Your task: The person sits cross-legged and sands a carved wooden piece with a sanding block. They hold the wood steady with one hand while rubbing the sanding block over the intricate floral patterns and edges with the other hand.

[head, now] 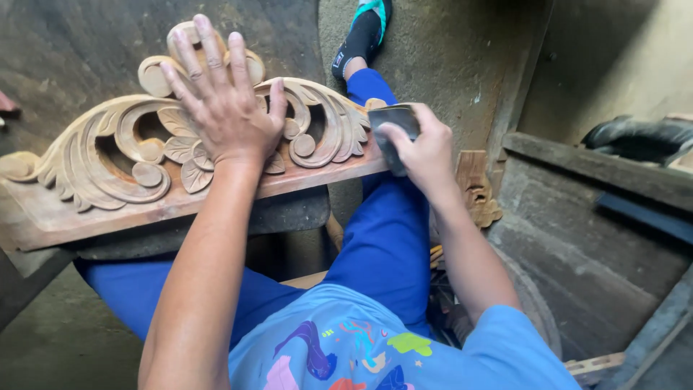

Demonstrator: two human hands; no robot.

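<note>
Hands (224,101) on carved wooden panel (108,166)

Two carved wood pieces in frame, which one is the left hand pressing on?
The large scrollwork panel across the lap, under the flat left hand. The small carved piece lies untouched beyond the right hand.

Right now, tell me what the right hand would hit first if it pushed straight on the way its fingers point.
The right hand holds a folded grey sheet of sandpaper and points up-left. It would most likely meet the scrolled right end of the carved wooden panel first, though depth is hard to judge.

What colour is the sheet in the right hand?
Dark grey, seen in the head view: the sheet is held by the right hand against the carving.
</note>
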